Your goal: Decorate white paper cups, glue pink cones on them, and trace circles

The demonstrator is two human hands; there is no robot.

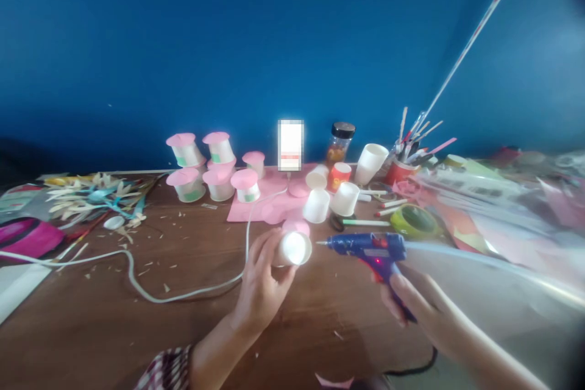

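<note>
My left hand (265,277) is wrapped round a white paper cup (296,248), its round end turned toward me and bright with light. In my right hand (418,298) is a blue hot glue gun (370,248), with a small red light on its handle. The gun's nozzle points left at the cup, a short gap away from it. A long clear glue stick (484,262) trails from the gun's back. Just behind the held cup lies a pink paper disc (296,227). More white cups (316,205) stand beyond it.
Cups topped with pink discs (219,173) are stacked at the back left. A white cable (183,298) winds across the brown table (183,347). Green tape (414,220), a pen holder (402,170) and plastic sheets (489,207) lie right; a lidded jar (340,140) stands behind.
</note>
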